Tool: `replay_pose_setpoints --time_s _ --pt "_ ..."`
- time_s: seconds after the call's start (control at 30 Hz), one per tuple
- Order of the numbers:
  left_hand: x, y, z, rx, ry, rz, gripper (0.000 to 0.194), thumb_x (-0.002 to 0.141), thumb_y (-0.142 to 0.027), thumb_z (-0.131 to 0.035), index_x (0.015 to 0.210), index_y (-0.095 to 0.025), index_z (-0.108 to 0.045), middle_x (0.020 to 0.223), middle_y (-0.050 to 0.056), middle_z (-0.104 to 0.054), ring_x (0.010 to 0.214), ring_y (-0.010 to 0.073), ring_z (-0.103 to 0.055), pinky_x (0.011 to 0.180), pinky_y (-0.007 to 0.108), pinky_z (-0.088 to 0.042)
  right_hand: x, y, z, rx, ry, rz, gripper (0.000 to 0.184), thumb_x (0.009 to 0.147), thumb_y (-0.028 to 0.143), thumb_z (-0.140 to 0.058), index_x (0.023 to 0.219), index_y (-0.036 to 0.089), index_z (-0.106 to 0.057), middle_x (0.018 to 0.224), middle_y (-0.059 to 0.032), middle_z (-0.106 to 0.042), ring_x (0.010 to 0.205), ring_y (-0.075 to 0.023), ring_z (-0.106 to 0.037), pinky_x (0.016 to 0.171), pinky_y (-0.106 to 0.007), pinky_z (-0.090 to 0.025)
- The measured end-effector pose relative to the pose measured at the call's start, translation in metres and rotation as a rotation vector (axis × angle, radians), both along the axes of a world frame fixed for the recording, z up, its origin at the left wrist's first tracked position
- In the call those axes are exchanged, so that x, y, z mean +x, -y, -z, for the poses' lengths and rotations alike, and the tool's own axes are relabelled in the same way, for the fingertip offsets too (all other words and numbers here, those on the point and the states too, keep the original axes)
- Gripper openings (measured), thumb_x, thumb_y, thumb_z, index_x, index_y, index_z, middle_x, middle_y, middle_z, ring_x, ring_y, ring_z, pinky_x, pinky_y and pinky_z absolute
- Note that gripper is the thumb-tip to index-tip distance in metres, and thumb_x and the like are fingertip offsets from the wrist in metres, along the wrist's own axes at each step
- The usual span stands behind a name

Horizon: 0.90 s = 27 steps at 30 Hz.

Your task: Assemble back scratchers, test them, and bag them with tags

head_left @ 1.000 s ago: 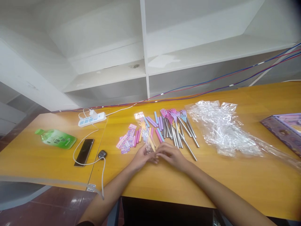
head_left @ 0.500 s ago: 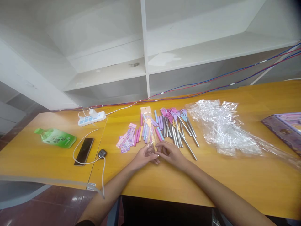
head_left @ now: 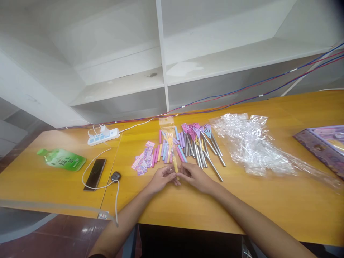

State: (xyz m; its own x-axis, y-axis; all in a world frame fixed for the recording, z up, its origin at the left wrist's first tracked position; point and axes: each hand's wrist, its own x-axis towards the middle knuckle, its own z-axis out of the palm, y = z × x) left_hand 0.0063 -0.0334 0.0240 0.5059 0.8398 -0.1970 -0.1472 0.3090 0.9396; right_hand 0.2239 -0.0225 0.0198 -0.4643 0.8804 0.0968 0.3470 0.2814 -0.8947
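A back scratcher (head_left: 176,165) with a yellow hand-shaped head and yellow handle points away from me, its head within a clear plastic bag (head_left: 166,123). My left hand (head_left: 161,179) is closed on the bag's near end, beside the handle. The fingers of my right hand (head_left: 195,176) pinch the handle's lower end. Just beyond lie several pastel handle sleeves (head_left: 156,154). To their right is a bunch of back scratchers (head_left: 199,143) with pink, purple, blue and yellow heads on metal rods. Small printed cards (head_left: 144,159) lie in a pile at the left.
A heap of clear plastic bags (head_left: 247,147) spreads at right, with a purple printed box (head_left: 319,150) past it. On the left are a green bottle (head_left: 63,159), a phone (head_left: 94,174), a black earphone case (head_left: 115,176), a white cable and a power strip (head_left: 103,136). Shelving (head_left: 165,79) stands behind.
The bag has swung from leaning left to pointing straighter away, its top now flat and farther out. Both hands stay together at the scratcher's lower end. The view has shifted slightly.
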Motion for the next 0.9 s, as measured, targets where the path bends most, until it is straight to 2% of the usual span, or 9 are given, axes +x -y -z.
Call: replay_pose_setpoints --time_s 0.1,0.27,0.37,0.5,0.67,0.8,0.9 --pt "0.000 0.001 0.000 0.023 -0.011 -0.005 0.046 0.088 -0.054 -0.078 0.110 -0.014 -0.072 0.087 0.009 -0.074 0.072 0.0224 -0.075 0.073 0.035 -0.061 0.001 -0.001 -0.004 0.024 0.069 -0.046 0.048 0.103 0.061 -0.054 0.076 0.022 -0.050 0.071 0.0014 -0.054 0.065 -0.0144 -0.047 0.060 -0.028 -0.034" --pt "0.000 0.000 -0.001 0.081 -0.071 -0.007 0.048 0.088 -0.057 -0.077 0.105 -0.012 -0.074 0.090 0.009 -0.074 0.066 0.0187 -0.073 0.067 0.030 -0.058 0.001 0.000 -0.013 0.057 0.097 -0.134 0.052 0.106 0.062 -0.045 0.081 0.020 -0.061 0.078 -0.0028 -0.063 0.070 -0.0166 -0.054 0.067 -0.029 -0.040" --pt "0.000 -0.001 0.001 0.083 -0.062 0.026 0.051 0.087 -0.057 -0.078 0.108 -0.010 -0.074 0.079 0.007 -0.073 0.065 0.0186 -0.073 0.065 0.029 -0.057 0.001 0.001 -0.020 0.033 0.024 -0.243 0.051 0.109 0.057 -0.041 0.089 0.020 -0.070 0.089 -0.0060 -0.072 0.082 -0.0195 -0.064 0.079 -0.030 -0.046" --pt "-0.001 -0.001 0.003 0.046 -0.059 -0.004 0.056 0.082 -0.056 -0.083 0.111 -0.010 -0.073 0.074 0.006 -0.073 0.062 0.0196 -0.073 0.061 0.028 -0.055 -0.001 0.002 -0.028 -0.034 -0.114 -0.338 0.049 0.112 0.049 -0.039 0.095 0.022 -0.075 0.099 -0.0048 -0.077 0.092 -0.0198 -0.069 0.090 -0.030 -0.048" --pt "-0.003 -0.001 0.004 0.001 -0.065 -0.016 0.057 0.078 -0.055 -0.087 0.108 -0.010 -0.074 0.068 0.004 -0.072 0.055 0.0175 -0.070 0.056 0.026 -0.053 -0.003 0.003 -0.027 -0.121 -0.226 -0.372 0.050 0.110 0.053 -0.041 0.099 0.020 -0.078 0.101 -0.0056 -0.078 0.093 -0.0208 -0.070 0.090 -0.030 -0.051" --pt "-0.004 -0.001 0.004 -0.008 -0.059 -0.029 0.050 0.076 -0.055 -0.088 0.092 -0.010 -0.073 0.062 0.004 -0.069 0.051 0.0166 -0.067 0.051 0.025 -0.050 -0.005 0.004 -0.022 -0.170 -0.230 -0.359 0.055 0.107 0.059 -0.044 0.096 0.018 -0.079 0.090 -0.0057 -0.076 0.083 -0.0192 -0.066 0.085 -0.030 -0.052" --pt "-0.004 -0.001 0.005 -0.027 -0.045 -0.030 0.050 0.074 -0.055 -0.089 0.086 -0.010 -0.072 0.058 0.003 -0.067 0.049 0.0159 -0.066 0.049 0.024 -0.048 -0.006 0.005 -0.022 -0.211 -0.256 -0.368 0.056 0.106 0.061 -0.045 0.093 0.018 -0.078 0.087 -0.0054 -0.074 0.082 -0.0189 -0.065 0.086 -0.031 -0.052"
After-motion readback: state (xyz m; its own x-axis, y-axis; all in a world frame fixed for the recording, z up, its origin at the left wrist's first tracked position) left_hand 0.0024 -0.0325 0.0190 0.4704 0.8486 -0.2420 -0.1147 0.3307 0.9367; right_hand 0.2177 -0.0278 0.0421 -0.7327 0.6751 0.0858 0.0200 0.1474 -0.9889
